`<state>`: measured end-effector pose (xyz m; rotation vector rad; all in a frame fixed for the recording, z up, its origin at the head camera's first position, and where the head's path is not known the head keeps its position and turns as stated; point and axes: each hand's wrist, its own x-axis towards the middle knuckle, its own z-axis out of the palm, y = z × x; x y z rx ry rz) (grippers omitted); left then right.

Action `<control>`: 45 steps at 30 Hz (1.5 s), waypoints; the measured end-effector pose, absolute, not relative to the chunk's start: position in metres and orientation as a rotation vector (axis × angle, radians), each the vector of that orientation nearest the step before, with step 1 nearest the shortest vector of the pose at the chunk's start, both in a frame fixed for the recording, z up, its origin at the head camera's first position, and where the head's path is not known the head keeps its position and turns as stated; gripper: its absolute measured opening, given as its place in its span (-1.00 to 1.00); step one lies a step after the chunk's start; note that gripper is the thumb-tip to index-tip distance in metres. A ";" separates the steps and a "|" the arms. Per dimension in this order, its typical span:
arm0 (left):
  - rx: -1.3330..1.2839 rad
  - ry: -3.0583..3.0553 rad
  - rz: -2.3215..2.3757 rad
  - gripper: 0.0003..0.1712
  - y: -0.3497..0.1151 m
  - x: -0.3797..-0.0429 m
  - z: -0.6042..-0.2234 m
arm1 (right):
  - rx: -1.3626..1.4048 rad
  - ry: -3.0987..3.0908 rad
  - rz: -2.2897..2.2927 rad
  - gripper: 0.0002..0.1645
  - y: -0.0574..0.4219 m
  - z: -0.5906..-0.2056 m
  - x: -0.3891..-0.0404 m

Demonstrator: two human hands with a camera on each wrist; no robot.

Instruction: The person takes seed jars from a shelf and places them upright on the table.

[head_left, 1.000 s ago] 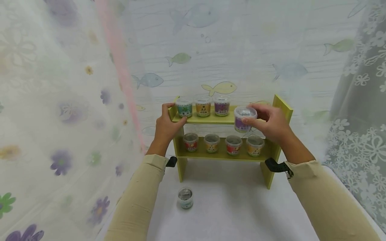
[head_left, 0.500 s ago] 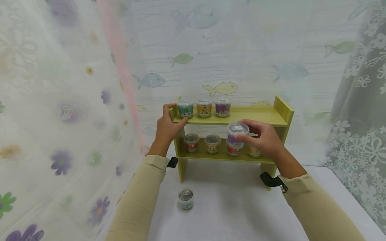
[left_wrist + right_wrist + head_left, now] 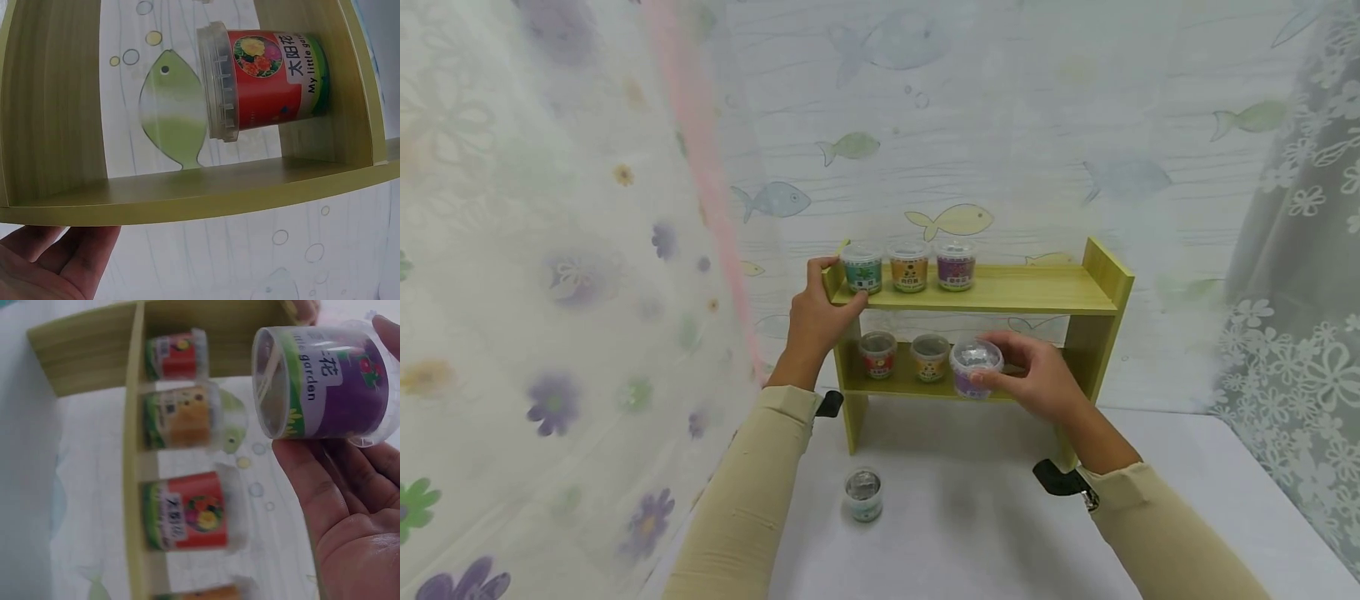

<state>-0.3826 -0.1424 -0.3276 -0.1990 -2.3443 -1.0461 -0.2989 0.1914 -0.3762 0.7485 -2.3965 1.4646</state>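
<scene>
My right hand (image 3: 1037, 379) pinches a lidded plastic cup (image 3: 973, 371) with a purple label, thumb on one side and fingers on the other. It is held in front of the lower board, overlapping the red-labelled cup (image 3: 190, 512) behind it. The right wrist view shows "little garden" on the held purple cup (image 3: 337, 381). My left hand (image 3: 820, 321) grips the upper left end of the yellow-green wooden shelf (image 3: 1037, 287), thumb at its front edge beside a green-labelled cup (image 3: 863, 271). In the left wrist view, fingers (image 3: 87, 256) touch the side panel's outside.
An orange-labelled cup (image 3: 910, 271) and a purple-labelled cup (image 3: 956, 271) also stand on the upper board. Below are a red-labelled cup (image 3: 877, 358) and an orange-labelled one (image 3: 929, 362). Another cup (image 3: 863, 497) stands on the white table (image 3: 940, 533) in front. Patterned curtains hang behind.
My right hand has lowered the purple-labelled cup from the upper board's level to the lower board's, moving slightly left. My left hand stays on the shelf end.
</scene>
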 end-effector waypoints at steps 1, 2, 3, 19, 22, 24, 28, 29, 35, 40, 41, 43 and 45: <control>-0.196 -2.347 -1.041 -0.17 -0.142 -0.383 -0.328 | 0.746 -2.396 1.483 -0.39 0.190 -0.380 -0.298; -0.194 -2.348 -1.040 -0.17 -0.142 -0.382 -0.328 | 0.743 -2.396 1.499 -0.39 0.189 -0.382 -0.298; -0.193 -2.349 -1.041 -0.17 -0.142 -0.382 -0.328 | 0.737 -2.398 1.511 -0.39 0.188 -0.385 -0.297; -0.205 -2.328 -1.038 -0.17 -0.142 -0.383 -0.329 | 0.698 -2.380 1.686 -0.39 0.168 -0.428 -0.286; -0.210 -2.329 -1.040 -0.17 -0.142 -0.383 -0.329 | 0.681 -2.397 1.707 -0.39 0.163 -0.436 -0.282; -0.210 -2.329 -1.042 -0.17 -0.142 -0.382 -0.329 | 0.680 -2.402 1.716 -0.40 0.160 -0.441 -0.280; -0.202 -2.332 -1.045 -0.17 -0.142 -0.382 -0.329 | 0.660 -2.412 1.738 -0.41 0.154 -0.453 -0.278; -0.200 -2.332 -1.046 -0.17 -0.142 -0.382 -0.329 | 0.656 -2.418 1.738 -0.40 0.152 -0.457 -0.277; -0.200 -2.335 -1.053 -0.17 -0.141 -0.381 -0.327 | 0.629 -2.447 1.769 -0.39 0.143 -0.480 -0.277; -0.195 -2.341 -1.044 -0.17 -0.141 -0.382 -0.327 | 0.601 -2.459 1.781 -0.39 0.136 -0.498 -0.275; -0.193 -2.341 -1.042 -0.17 -0.141 -0.382 -0.327 | 0.600 -2.463 1.778 -0.38 0.135 -0.502 -0.275; -0.191 -2.342 -1.045 -0.17 -0.141 -0.382 -0.327 | 0.589 -2.476 1.772 -0.38 0.132 -0.509 -0.275; -0.190 -2.341 -1.049 -0.17 -0.141 -0.382 -0.327 | 0.576 -2.487 1.782 -0.37 0.128 -0.516 -0.274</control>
